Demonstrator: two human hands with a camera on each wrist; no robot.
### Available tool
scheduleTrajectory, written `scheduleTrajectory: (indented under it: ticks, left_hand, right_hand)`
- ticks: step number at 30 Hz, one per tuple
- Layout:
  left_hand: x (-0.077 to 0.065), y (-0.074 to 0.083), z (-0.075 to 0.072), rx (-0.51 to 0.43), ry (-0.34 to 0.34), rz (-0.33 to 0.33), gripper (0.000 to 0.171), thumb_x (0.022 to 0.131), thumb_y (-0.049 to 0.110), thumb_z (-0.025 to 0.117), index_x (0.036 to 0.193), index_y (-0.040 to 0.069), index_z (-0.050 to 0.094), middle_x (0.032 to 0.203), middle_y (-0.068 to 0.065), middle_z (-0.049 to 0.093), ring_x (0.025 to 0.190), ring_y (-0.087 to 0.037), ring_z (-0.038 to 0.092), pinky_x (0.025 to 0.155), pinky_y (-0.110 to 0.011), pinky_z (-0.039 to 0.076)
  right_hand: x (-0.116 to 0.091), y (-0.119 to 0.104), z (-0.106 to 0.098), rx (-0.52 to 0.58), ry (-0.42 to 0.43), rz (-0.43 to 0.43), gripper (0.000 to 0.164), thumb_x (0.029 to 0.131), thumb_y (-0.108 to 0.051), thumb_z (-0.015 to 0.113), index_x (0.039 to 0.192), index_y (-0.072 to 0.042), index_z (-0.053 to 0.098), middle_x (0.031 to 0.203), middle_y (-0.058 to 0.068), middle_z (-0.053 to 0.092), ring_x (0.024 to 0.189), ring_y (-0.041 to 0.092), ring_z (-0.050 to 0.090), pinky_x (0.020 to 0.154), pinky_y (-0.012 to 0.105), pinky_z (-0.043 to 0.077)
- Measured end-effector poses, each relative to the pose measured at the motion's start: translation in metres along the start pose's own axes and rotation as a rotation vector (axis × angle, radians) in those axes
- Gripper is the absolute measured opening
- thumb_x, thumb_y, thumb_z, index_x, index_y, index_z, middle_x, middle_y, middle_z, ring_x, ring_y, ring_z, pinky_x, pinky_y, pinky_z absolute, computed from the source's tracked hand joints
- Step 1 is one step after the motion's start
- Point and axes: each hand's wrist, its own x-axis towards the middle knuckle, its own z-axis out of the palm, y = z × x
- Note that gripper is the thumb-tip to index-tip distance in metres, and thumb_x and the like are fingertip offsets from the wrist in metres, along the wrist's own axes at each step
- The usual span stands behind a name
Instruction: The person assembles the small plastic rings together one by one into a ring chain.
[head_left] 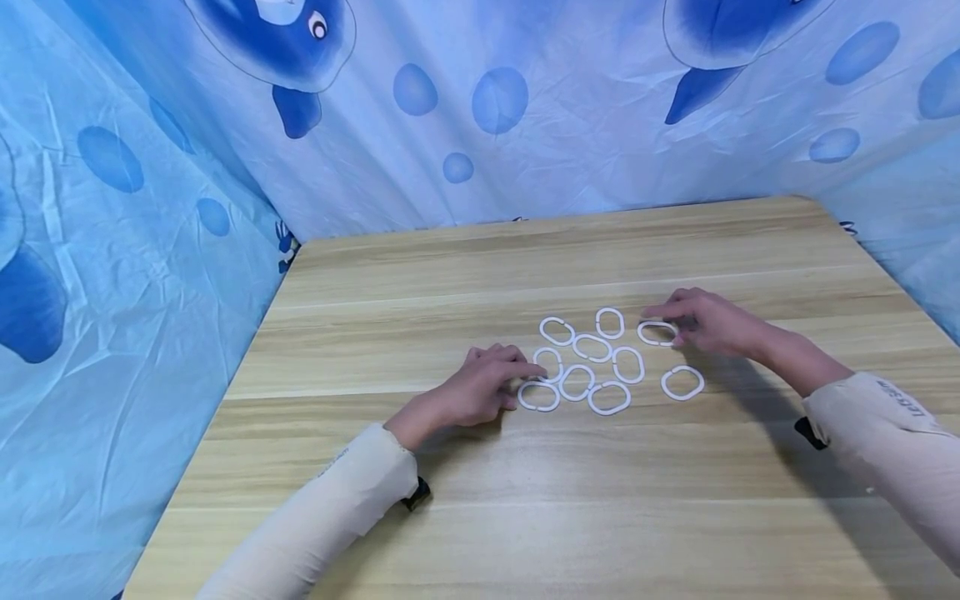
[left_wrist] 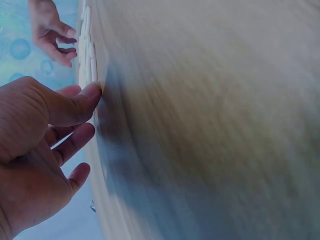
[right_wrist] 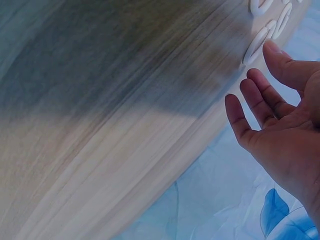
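Note:
Several white oval rings, each with a small gap in its loop, lie in a loose cluster on the wooden table. My left hand (head_left: 480, 387) reaches in from the left, with its fingers over the edges of the lower-left ring (head_left: 551, 407) and the ring just above it (head_left: 548, 348). In the left wrist view its thumb (left_wrist: 82, 102) meets the cluster's edge and the other fingers are loosely bent. On the other side, my right hand (head_left: 708, 323) has its thumb and index finger at the upper-right ring (head_left: 640, 334). Its fingers (right_wrist: 237, 115) look relaxed and spread in the right wrist view.
One ring (head_left: 682, 399) lies apart, below the right hand. The table (head_left: 600, 517) has a pale wood grain and ends at a blue curtain (head_left: 570, 158) with whale and bubble prints. A dark object (head_left: 417, 494) shows under the left sleeve cuff.

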Motion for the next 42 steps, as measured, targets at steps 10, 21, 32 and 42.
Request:
scheduleTrajectory:
  ticks: [10,21,32,42]
  left_hand:
    - [0.005,0.007,0.002,0.041,-0.003,0.076,0.061,0.075,-0.005,0.072,0.127,0.025,0.063,0.111,0.005,0.058,0.1,-0.015,0.047,0.078,-0.034,0.032]
    - [0.005,0.011,0.002,0.127,-0.039,0.082,0.066,0.076,-0.009,0.067,0.127,0.032,0.063,0.1,0.007,0.052,0.095,-0.013,0.044,0.076,-0.032,0.031]
    - [0.004,0.01,0.001,0.111,-0.048,0.078,0.066,0.076,-0.008,0.069,0.127,0.034,0.064,0.098,0.008,0.052,0.093,-0.012,0.045,0.075,-0.031,0.031]
    - [0.003,0.008,0.004,0.107,-0.04,0.064,0.061,0.078,-0.003,0.071,0.127,0.032,0.064,0.098,0.01,0.053,0.092,-0.009,0.046,0.076,-0.031,0.032]
  right_hand:
    - [0.0,0.006,0.01,-0.061,0.045,-0.146,0.056,0.063,0.014,0.077,0.116,-0.002,0.067,0.092,0.01,0.06,0.078,0.019,0.049,0.066,0.033,0.042]
    - [-0.001,0.009,0.014,-0.126,0.079,-0.186,0.058,0.062,0.018,0.073,0.114,-0.007,0.07,0.089,0.004,0.057,0.077,0.018,0.046,0.066,0.032,0.038]
    - [-0.001,0.018,0.013,-0.088,0.066,-0.232,0.059,0.059,0.019,0.074,0.114,-0.003,0.07,0.089,0.002,0.056,0.075,0.013,0.042,0.068,0.03,0.035]
    - [-0.005,0.022,0.012,-0.04,0.063,-0.132,0.051,0.067,0.007,0.08,0.116,-0.004,0.069,0.086,0.002,0.053,0.074,0.014,0.042,0.064,0.026,0.036]
